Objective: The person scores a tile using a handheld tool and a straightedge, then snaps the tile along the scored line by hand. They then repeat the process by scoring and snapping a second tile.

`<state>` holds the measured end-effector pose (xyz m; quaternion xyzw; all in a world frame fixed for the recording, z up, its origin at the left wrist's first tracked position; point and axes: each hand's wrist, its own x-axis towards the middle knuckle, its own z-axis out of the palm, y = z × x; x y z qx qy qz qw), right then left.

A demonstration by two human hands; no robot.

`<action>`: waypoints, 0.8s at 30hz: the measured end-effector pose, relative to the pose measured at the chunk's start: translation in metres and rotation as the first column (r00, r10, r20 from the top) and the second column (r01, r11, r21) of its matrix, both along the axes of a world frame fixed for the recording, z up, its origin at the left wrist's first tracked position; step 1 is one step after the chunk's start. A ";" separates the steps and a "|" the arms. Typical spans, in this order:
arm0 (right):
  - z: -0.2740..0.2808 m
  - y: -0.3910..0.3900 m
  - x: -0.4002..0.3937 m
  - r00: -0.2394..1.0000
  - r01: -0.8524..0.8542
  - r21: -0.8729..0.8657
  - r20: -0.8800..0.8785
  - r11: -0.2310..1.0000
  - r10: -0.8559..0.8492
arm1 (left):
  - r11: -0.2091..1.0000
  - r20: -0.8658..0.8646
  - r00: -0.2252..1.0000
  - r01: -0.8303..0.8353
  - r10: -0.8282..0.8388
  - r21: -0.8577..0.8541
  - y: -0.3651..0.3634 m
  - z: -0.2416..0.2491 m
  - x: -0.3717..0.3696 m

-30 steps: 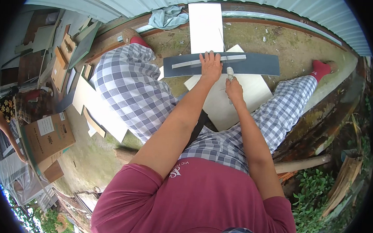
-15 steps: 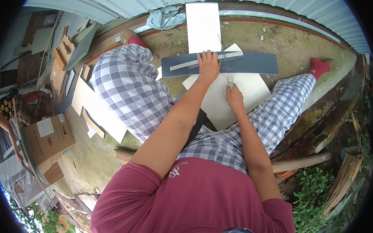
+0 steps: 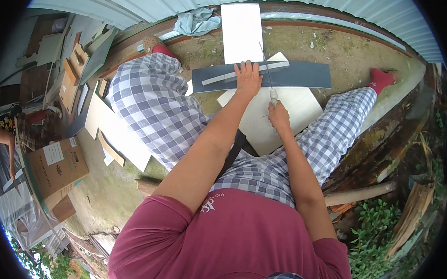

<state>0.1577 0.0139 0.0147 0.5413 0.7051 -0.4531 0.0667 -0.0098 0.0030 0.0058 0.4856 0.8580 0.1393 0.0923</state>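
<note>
My left hand (image 3: 248,78) lies flat with fingers spread, pressing a narrow pale strip (image 3: 218,80) onto a dark grey board (image 3: 308,75). The strip rests slantwise along that board. In my closed right hand (image 3: 279,115) is the pale handle of a narrow hand saw (image 3: 273,95). Its thin blade points away from me and crosses the strip and the dark board, just right of my left hand. Beneath the dark board is a whitish panel (image 3: 279,119) between my legs. The blade's teeth are too small to make out.
Another white panel (image 3: 241,33) extends toward the corrugated metal wall (image 3: 309,3). A blue-grey cloth (image 3: 197,21) lies by the wall. To the left are leaning boards (image 3: 119,130), a cardboard box (image 3: 58,164) and another person's arm (image 3: 12,155). Logs (image 3: 363,194) lie at right.
The view has shifted slightly. My hands, the saw and the strip keep nearly the same places. At far left, the other person's arm has moved a little.
</note>
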 end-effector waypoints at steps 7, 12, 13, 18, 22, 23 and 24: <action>0.026 -0.008 -0.001 1.000 0.021 -0.084 0.008 0.996 -0.020 | 0.999 -0.011 1.000 0.010 -0.010 -0.033 -0.001 0.003 0.000; 0.027 0.016 -0.024 1.000 -0.001 -0.055 -0.019 0.998 0.000 | 0.999 -0.020 0.999 0.025 -0.025 -0.028 -0.002 0.003 0.000; 0.028 0.019 -0.028 0.999 0.005 -0.040 -0.036 0.999 -0.006 | 0.999 -0.022 0.999 0.024 -0.025 -0.026 -0.002 0.003 0.001; -0.004 0.011 -0.013 0.999 -0.043 0.093 -0.009 0.995 0.044 | 1.000 -0.025 1.000 0.017 -0.017 0.006 -0.002 0.001 0.001; -0.026 -0.014 0.016 0.996 -0.094 0.193 0.027 0.977 0.091 | 1.000 -0.022 1.000 0.014 -0.014 -0.012 -0.001 0.003 0.001; -0.018 -0.013 0.013 0.996 -0.092 0.192 0.030 0.977 0.087 | 1.000 -0.021 1.000 0.015 -0.015 -0.015 -0.002 0.003 0.000; 0.000 -0.007 0.003 0.999 -0.049 0.105 0.001 0.993 0.050 | 1.000 -0.022 1.000 0.018 -0.019 -0.017 -0.001 0.002 0.001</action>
